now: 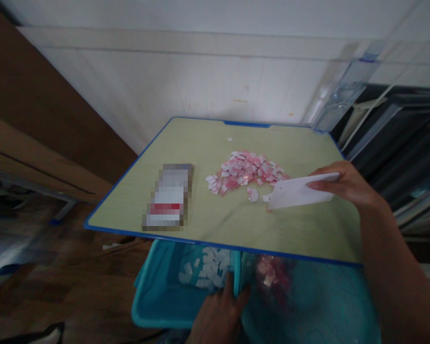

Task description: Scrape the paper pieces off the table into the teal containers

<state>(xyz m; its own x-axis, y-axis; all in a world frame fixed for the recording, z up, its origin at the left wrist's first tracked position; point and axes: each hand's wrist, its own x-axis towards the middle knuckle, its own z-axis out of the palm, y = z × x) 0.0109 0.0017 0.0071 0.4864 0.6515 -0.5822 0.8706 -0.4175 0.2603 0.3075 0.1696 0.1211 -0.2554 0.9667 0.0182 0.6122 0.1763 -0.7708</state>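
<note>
My right hand [344,184] pinches a white card [297,192] at its right end, and the card slants down toward the tabletop [208,143]. Its left end is beside a few loose pieces at the near edge of a pile of small pink and white pieces [247,169]. Below the table's near edge, my left hand [220,308] grips the inner rim of a teal basin [143,306], index finger and thumb on either side of it. Small white pieces [213,267] lie in that basin. My other left fingers are mostly hidden.
A pixelated, phone-like object [168,196] lies at the table's left. A clear plastic bottle [347,91] stands at the back right corner, near the wall. Right of the basin is another teal container [329,301] with a clear bag of reddish pieces [272,274].
</note>
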